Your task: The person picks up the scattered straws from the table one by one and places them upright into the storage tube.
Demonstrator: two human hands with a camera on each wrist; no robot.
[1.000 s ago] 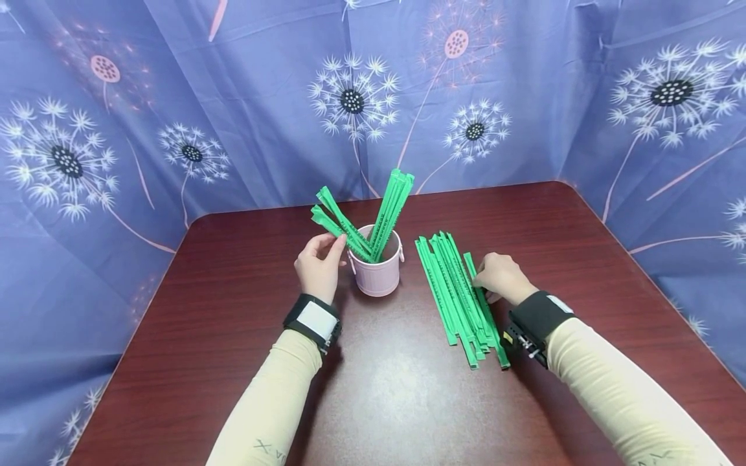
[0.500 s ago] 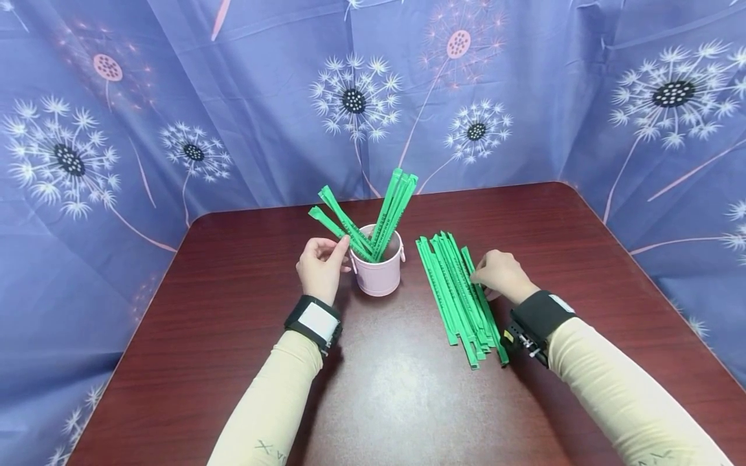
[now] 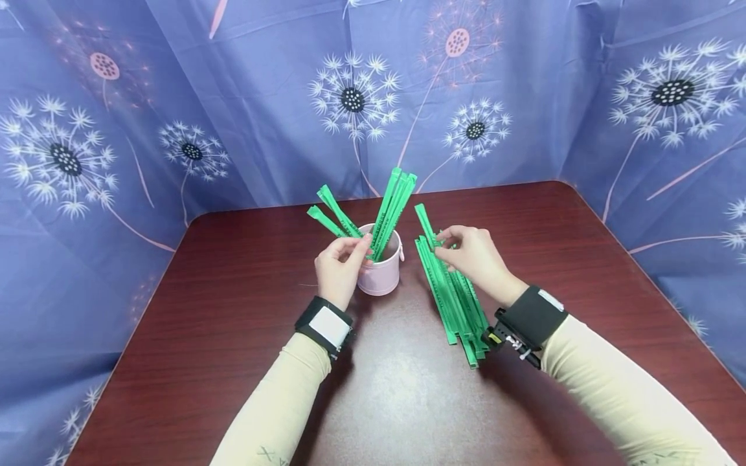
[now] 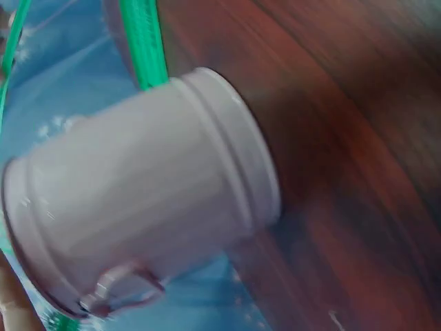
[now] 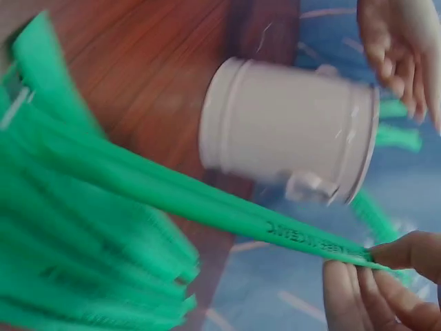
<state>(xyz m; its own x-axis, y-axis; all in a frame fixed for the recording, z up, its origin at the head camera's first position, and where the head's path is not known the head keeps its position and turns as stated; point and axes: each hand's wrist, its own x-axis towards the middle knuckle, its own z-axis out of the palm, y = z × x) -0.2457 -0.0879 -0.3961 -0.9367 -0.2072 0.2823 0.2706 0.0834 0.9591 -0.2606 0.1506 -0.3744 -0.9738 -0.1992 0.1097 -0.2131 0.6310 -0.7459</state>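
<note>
My right hand (image 3: pixel 480 259) pinches one long green wrapped straw (image 5: pixel 227 210) between thumb and fingers, above a pile of similar green straws (image 3: pixel 443 298). Dark print runs along the held wrapper. A small pale pink bucket (image 3: pixel 379 279) stands upright left of the pile; several green straws (image 3: pixel 392 213) lean in it, fanned to both sides. My left hand (image 3: pixel 339 266) is in front of the bucket's left rim, hiding part of it. In the right wrist view, the left hand's fingers (image 5: pixel 406 48) are loosely bent with nothing seen in them.
Everything lies on a dark reddish wooden table (image 3: pixel 233 310). A blue curtain with dandelion prints (image 3: pixel 262 97) hangs behind and at both sides. The bucket has a small side handle (image 4: pixel 124 286).
My right hand has picked a straw from the pile's right edge and carried it left and up over the pile. My left hand has moved slightly right, across the bucket's rim.
</note>
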